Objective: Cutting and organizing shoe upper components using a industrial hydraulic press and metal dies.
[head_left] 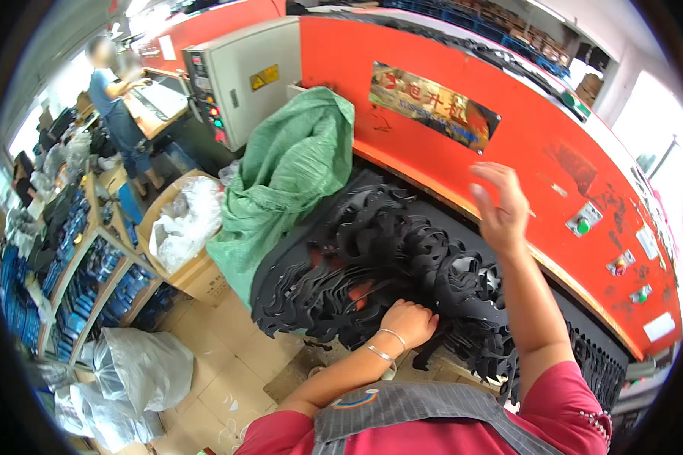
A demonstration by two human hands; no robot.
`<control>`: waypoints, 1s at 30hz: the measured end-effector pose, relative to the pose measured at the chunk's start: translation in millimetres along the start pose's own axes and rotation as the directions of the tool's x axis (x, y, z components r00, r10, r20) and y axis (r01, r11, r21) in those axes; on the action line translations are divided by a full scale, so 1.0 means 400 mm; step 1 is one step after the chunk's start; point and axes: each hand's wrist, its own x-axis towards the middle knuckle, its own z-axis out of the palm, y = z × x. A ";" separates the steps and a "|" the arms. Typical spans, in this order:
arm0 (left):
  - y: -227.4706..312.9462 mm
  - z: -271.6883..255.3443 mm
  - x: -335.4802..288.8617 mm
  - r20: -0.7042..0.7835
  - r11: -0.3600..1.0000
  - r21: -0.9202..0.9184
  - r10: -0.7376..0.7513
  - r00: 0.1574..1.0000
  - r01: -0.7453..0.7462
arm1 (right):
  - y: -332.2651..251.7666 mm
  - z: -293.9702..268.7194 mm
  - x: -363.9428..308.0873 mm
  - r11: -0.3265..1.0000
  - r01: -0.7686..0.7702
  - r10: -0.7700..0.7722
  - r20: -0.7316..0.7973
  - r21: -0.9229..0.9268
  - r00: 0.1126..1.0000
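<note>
A tangled heap of black cut-out sheet scraps (364, 224), full of curved gaps, lies along the machine's dark bed. At its near edge my left hand (412, 324) is closed, with black scrap material against its fingers; the fingertips are partly hidden. My right hand (503, 211) is raised above the far side of the heap, in front of the red machine panel, fingers apart and holding nothing. Small red patches show between the scraps left of my left hand. More black cut strips (596, 360) hang at the right end of the bed.
A long red machine (334, 83) with green buttons stands behind the bed. Left of it are a grey control cabinet (254, 76), a green woven sack (300, 152), and a cardboard box (201, 280) with clear plastic. Shelves and grey bags line the left. A person stands at a far table.
</note>
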 end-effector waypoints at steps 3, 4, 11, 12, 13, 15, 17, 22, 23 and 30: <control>-0.011 -0.032 -0.069 0.119 0.999 -0.042 0.032 0.992 -0.027 | -0.018 0.117 -0.034 0.968 -0.229 0.211 0.167 0.100 0.963; -0.017 -0.052 -0.089 0.196 0.998 -0.054 0.045 0.980 -0.035 | -0.014 0.160 -0.052 0.952 -0.286 0.258 0.218 0.110 0.941; -0.123 -0.287 -0.150 0.267 0.751 -0.660 0.207 0.941 0.022 | 0.008 0.397 -0.279 0.958 -0.274 0.278 0.508 -0.086 0.815; -0.154 -0.309 -0.145 0.045 0.789 -0.611 0.119 0.992 -0.066 | -0.024 0.425 -0.297 0.963 -0.223 0.269 0.523 -0.149 0.809; -0.181 -0.343 -0.123 -0.055 0.823 -0.563 0.052 0.997 -0.074 | -0.046 0.446 -0.312 0.955 -0.203 0.289 0.514 -0.217 0.808; -0.275 -0.343 -0.088 -0.234 0.924 -0.378 -0.028 0.972 -0.064 | -0.095 0.477 -0.330 0.934 -0.166 0.310 0.486 -0.316 0.817; -0.352 -0.304 -0.067 -0.333 0.979 -0.195 -0.009 0.943 -0.059 | -0.135 0.474 -0.340 0.941 -0.200 0.306 0.429 -0.274 0.850; -0.443 -0.183 -0.091 -0.391 0.993 0.003 0.113 0.913 -0.121 | -0.144 0.468 -0.348 0.969 -0.234 0.246 0.369 -0.077 0.896; -0.450 -0.176 -0.103 -0.372 0.994 -0.001 0.102 0.923 -0.110 | -0.154 0.469 -0.351 0.963 -0.266 0.266 0.381 -0.053 0.886; -0.421 -0.214 -0.128 -0.398 0.994 -0.032 0.086 0.913 -0.108 | -0.196 0.446 -0.341 0.952 -0.301 0.299 0.412 -0.063 0.861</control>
